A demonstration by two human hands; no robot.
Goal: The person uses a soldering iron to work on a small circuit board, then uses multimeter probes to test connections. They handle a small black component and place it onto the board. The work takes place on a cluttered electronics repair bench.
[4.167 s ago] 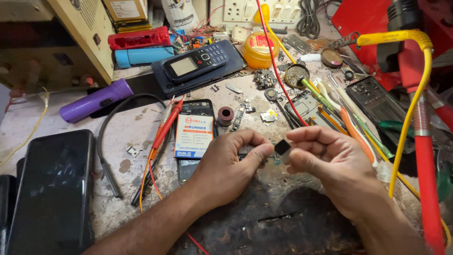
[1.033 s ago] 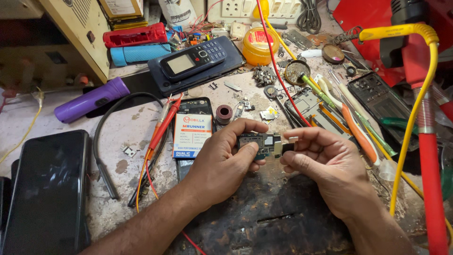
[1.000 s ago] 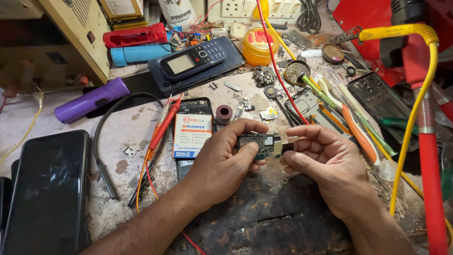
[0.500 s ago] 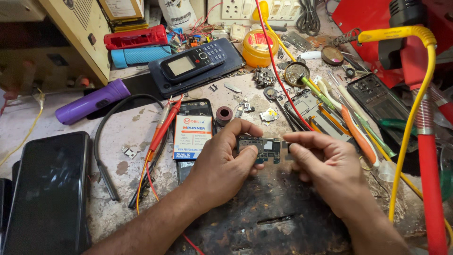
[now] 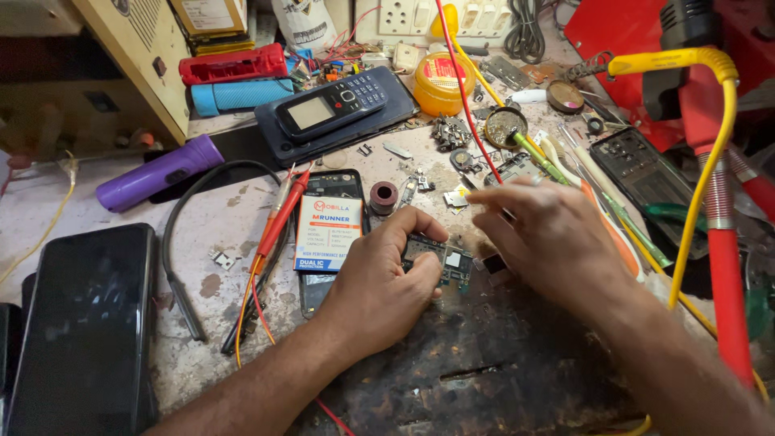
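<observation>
1. Two hands meet over one small part: the left hand (image 5: 379, 287) pinches a little green circuit board (image 5: 442, 262) by its near edge, thumb underneath and fingertips (image 5: 420, 234) curled over the top. This grip is narrow and closed on the board, which sits low over the dark scorched patch (image 5: 476, 363) at the front of the table (image 5: 121, 202).

2. Right beside it, the right hand (image 5: 549, 238) hovers with its fingers spread and pointing left over the board's far end. I cannot tell from here whether its grip has anything in it; the fingertips are turned away.

3. I judge the board light and stiff but fragile. It is thin, studded with tiny parts and a silvery shield, so it wants holding by the bare edges, as the left hand does, not by the face. A hard squeeze or a twist could crack it or knock a part loose.

4. Just left of the left hand lies a phone battery with a white and blue label (image 5: 327, 232), resting on an opened phone body. Red and orange probe leads (image 5: 278, 222) run beside it, and a small brown ring (image 5: 383, 196) sits just above.

5. Farther out are a dark keypad phone (image 5: 331, 105), a purple torch (image 5: 157, 172), a black smartphone (image 5: 81, 323) at the left edge, a yellow tin (image 5: 442, 83), loose screws and scraps, and a red and yellow tool stand (image 5: 718, 202) on the right.
</observation>
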